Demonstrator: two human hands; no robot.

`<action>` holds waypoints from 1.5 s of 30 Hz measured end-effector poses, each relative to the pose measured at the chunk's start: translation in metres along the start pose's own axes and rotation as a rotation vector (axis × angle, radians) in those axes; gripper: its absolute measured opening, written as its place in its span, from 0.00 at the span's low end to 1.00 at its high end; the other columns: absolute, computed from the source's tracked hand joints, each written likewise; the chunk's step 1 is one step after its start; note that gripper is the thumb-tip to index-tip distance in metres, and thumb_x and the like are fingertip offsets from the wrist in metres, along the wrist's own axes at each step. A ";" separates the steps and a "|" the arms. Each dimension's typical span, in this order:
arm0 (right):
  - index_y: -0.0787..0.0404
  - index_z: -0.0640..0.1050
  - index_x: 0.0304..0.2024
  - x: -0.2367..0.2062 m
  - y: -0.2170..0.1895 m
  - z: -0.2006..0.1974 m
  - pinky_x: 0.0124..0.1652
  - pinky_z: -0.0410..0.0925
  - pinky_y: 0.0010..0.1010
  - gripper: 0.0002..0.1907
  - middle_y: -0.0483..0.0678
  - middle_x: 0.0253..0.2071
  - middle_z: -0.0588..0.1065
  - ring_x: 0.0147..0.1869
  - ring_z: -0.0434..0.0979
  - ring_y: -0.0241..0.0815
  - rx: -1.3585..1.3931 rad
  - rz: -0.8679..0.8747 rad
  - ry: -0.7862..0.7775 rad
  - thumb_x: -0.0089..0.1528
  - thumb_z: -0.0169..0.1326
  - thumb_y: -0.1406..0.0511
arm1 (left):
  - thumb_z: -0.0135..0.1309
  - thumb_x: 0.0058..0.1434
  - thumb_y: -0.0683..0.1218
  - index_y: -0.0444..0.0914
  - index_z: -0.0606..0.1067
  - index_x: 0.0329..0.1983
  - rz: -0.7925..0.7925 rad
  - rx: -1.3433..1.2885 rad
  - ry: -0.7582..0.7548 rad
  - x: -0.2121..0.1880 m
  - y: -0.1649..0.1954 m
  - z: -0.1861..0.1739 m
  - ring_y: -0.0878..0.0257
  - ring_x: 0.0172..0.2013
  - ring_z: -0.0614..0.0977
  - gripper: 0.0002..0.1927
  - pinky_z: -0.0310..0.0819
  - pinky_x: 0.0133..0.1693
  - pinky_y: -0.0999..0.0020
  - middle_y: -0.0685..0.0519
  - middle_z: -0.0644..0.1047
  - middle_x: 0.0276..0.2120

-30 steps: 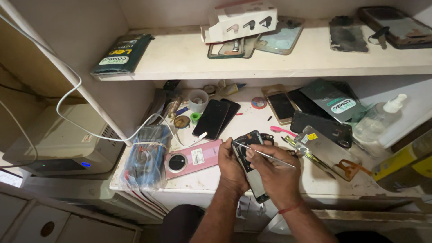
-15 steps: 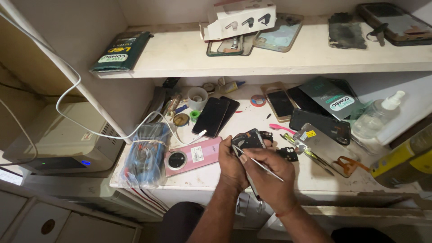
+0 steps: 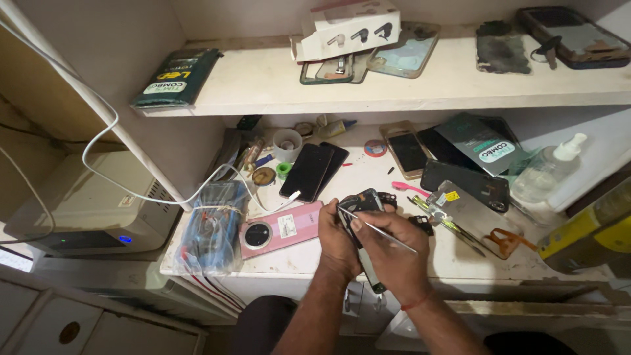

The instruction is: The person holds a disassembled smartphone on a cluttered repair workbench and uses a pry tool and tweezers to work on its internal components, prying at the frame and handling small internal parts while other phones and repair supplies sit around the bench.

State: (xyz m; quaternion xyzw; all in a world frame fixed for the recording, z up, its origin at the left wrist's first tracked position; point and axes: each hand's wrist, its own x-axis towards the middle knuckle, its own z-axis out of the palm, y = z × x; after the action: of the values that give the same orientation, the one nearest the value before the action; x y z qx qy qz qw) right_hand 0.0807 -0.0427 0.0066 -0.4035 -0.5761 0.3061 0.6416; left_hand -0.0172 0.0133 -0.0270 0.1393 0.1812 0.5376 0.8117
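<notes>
Head view: pink phone (image 3: 281, 228) lies just beside left hand (image 3: 337, 238).

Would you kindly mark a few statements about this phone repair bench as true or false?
1. The right hand holds a thin metal tool. True.
2. The left hand grips the opened phone. True.
3. The pink phone sits on the upper shelf. False: it lies on the bench, left of the hands.
4. A clear pump bottle stands right of the hands. True.
5. The white cable plugs into the opened phone. False: it runs to a black phone lying further back.
</notes>
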 end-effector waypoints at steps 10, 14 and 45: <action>0.68 0.84 0.42 -0.005 0.004 -0.004 0.51 0.71 0.22 0.08 0.49 0.37 0.84 0.41 0.81 0.31 -0.143 -0.110 0.041 0.62 0.64 0.70 | 0.31 0.67 0.63 0.31 0.77 0.48 0.067 -0.005 -0.010 0.003 -0.003 -0.003 0.48 0.45 0.83 0.34 0.76 0.54 0.55 0.40 0.82 0.42; 0.67 0.84 0.41 -0.005 0.002 -0.003 0.43 0.73 0.20 0.09 0.48 0.36 0.84 0.38 0.81 0.30 -0.060 0.026 0.055 0.61 0.64 0.68 | 0.33 0.69 0.61 0.33 0.77 0.46 0.103 -0.064 0.049 0.007 -0.005 -0.009 0.50 0.45 0.83 0.31 0.76 0.54 0.56 0.41 0.82 0.42; 0.68 0.82 0.42 -0.006 0.005 -0.003 0.44 0.76 0.22 0.07 0.51 0.41 0.84 0.45 0.83 0.34 -0.020 -0.045 -0.022 0.61 0.62 0.72 | 0.32 0.65 0.60 0.31 0.78 0.47 0.016 -0.013 -0.035 -0.002 0.001 0.003 0.47 0.45 0.84 0.32 0.78 0.54 0.54 0.39 0.83 0.42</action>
State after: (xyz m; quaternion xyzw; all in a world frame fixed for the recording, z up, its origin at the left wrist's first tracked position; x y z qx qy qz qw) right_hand 0.0826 -0.0461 -0.0008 -0.3935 -0.5951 0.2900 0.6379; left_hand -0.0171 0.0120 -0.0233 0.1451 0.1622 0.5426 0.8113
